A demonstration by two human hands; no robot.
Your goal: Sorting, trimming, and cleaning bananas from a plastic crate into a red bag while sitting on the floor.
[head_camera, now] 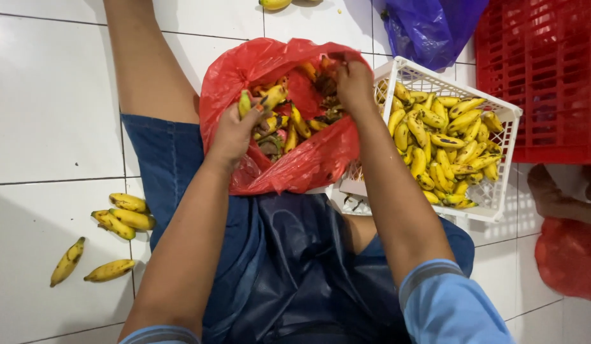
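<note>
Open white floor [47, 95] to the left, broken only by loose bananas [120, 213] near the left thigh [165, 159]; free passage above and beside them. Red bag [295, 162] mouth crowded with bananas and both hands, left hand [235, 130] and right hand [353, 83]; little room inside. White basket [499, 197] touching the bag on the right, heaped full. Red crate [541, 76] and blue bag [429, 25] closing off the far right; narrow floor strip below the basket

Bag [295, 162] left of basket [499, 191]
</note>
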